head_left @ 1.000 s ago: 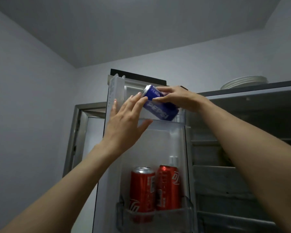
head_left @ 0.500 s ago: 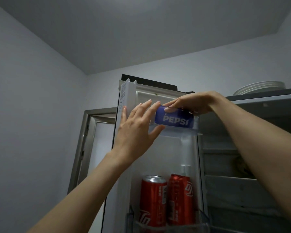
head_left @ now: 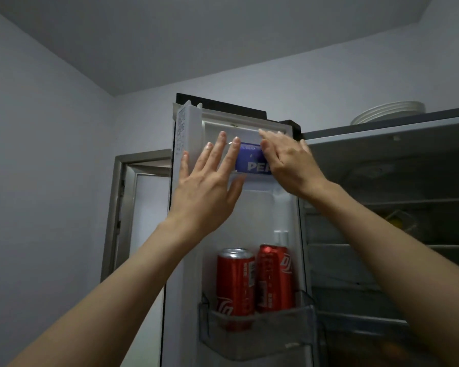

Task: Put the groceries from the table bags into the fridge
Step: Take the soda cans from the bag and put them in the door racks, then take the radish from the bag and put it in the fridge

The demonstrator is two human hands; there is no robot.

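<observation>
Pepsi can [head_left: 251, 161], blue, lying on its side in the top door compartment [head_left: 239, 178] of the open fridge door [head_left: 188, 144]; its right end is hidden behind the right hand. Left hand [head_left: 210, 186]: raised flat in front of the compartment, fingers [head_left: 217, 147] straight and spread wide, holding nothing; fingertips overlap the can's left end, though contact cannot be judged from this angle. Right hand [head_left: 289, 165]: fingers extended and relaxed, laid across the right part of the can, apparently touching rather than gripping it.

Door bin [head_left: 257, 337], clear plastic, lower on the same door: two red cola cans [head_left: 235, 284] standing upright side by side, touching or nearly so; white-capped bottle [head_left: 281, 237] behind the right-hand one, mostly hidden.

Fridge interior [head_left: 387, 221], right of the door: dim shelves, contents too dark to identify. Stack of pale plates [head_left: 390, 112] on the fridge top. Doorframe [head_left: 122, 197] in the wall left of the door.
</observation>
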